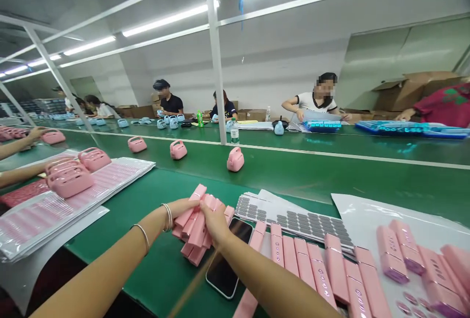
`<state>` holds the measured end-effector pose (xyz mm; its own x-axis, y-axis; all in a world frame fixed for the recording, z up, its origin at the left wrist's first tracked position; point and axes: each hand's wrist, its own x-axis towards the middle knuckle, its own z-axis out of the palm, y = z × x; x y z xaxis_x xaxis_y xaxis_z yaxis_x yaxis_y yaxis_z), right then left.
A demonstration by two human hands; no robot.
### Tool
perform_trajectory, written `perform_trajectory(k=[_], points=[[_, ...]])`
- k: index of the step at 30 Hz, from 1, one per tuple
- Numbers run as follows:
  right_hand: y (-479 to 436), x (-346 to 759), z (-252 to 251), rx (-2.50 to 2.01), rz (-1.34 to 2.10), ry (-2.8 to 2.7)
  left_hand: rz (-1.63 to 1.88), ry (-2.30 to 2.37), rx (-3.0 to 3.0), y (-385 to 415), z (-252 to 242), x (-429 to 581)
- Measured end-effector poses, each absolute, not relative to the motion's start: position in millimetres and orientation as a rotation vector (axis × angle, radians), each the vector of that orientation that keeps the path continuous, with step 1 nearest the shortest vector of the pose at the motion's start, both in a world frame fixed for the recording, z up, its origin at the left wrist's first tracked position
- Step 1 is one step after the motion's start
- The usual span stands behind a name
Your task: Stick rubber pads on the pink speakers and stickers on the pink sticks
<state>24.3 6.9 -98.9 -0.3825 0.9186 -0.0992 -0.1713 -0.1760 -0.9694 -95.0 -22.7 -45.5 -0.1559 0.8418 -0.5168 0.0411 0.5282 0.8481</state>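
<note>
Both left hand (182, 206) and right hand (215, 221) tight around pink bars (196, 234), phone (228, 265) half hidden.

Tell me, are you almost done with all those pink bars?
Looks partway. Seemingly done: pink cases sit out on the belt. In hand: the left hand and right hand both grip a bundle of pink bars. Probably left: a row of bars lies right of the phone, in front of the sticker sheets.
</note>
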Motion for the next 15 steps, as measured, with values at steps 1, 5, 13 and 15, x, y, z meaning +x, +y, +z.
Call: perform_trajectory(k=[1, 5, 13, 15], points=[[6, 21, -102, -1.017, 1.653, -1.270, 0.825, 1.572, 0.771, -21, -50, -98], [5, 21, -104, -1.124, 1.494, -1.383, 0.782, 1.586, 0.848, -18, -56, -104], [5, 22, -95, -1.307, 1.116, -1.678, 0.699, 2.022, 1.128, -9, -70, -113], [4, 20, -94, -1.379, 1.015, -1.734, 0.651, 2.104, 1.178, -5, -74, -115]])
